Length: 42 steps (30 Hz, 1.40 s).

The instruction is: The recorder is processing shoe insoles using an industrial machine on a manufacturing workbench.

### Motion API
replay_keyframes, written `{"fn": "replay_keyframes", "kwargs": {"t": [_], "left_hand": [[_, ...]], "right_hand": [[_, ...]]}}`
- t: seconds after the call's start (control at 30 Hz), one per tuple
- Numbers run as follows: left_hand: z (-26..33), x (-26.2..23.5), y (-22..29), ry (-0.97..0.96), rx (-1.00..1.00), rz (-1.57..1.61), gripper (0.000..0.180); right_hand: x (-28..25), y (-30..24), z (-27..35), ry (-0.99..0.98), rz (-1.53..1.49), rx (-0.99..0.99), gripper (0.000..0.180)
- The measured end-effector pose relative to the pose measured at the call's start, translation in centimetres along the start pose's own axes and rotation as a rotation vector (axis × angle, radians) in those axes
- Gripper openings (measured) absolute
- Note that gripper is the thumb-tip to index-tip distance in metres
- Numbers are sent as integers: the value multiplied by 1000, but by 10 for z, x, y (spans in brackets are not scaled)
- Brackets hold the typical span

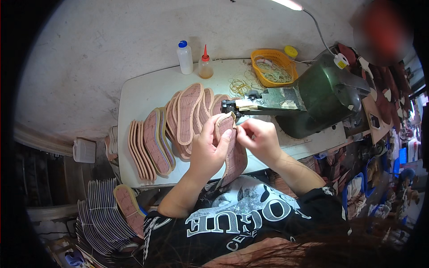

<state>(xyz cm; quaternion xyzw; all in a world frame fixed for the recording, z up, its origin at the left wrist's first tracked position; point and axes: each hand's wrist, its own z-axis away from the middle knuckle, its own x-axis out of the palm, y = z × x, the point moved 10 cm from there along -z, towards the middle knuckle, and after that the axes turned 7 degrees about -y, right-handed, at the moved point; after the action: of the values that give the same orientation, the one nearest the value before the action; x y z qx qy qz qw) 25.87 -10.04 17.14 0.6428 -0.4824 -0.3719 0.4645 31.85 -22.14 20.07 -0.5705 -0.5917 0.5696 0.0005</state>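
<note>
Though many pink insoles [188, 114] on the white table [144, 94] were already rimmed, a held insole [229, 149], maybe not done yet, was pinched by the left hand [211, 149] near the green sewing machine [315, 96], its edge seemingly by the right hand [260, 139].

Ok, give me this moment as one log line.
left hand: grips held insole; right hand: at its edge; beyond: green machine; on table: other insoles, yellow basket
</note>
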Motion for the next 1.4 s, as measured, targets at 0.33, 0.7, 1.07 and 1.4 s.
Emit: {"fn": "replay_keyframes", "kwargs": {"t": [0.33,0.7,1.07,1.4], "left_hand": [[2,-6,1,-30,-35,-149,31],[0,-5,-3,-35,1,-14,29],[-10,13,-15,-277,-210,327,32],[-54,-5,-59,-547,-464,-340,46]], "right_hand": [[1,-30,-6,14,179,-253,9],[23,33,-2,-74,-865,339,8],[35,34,2,-260,-946,274,21],[71,52,29,-63,-1090,505,25]]}}
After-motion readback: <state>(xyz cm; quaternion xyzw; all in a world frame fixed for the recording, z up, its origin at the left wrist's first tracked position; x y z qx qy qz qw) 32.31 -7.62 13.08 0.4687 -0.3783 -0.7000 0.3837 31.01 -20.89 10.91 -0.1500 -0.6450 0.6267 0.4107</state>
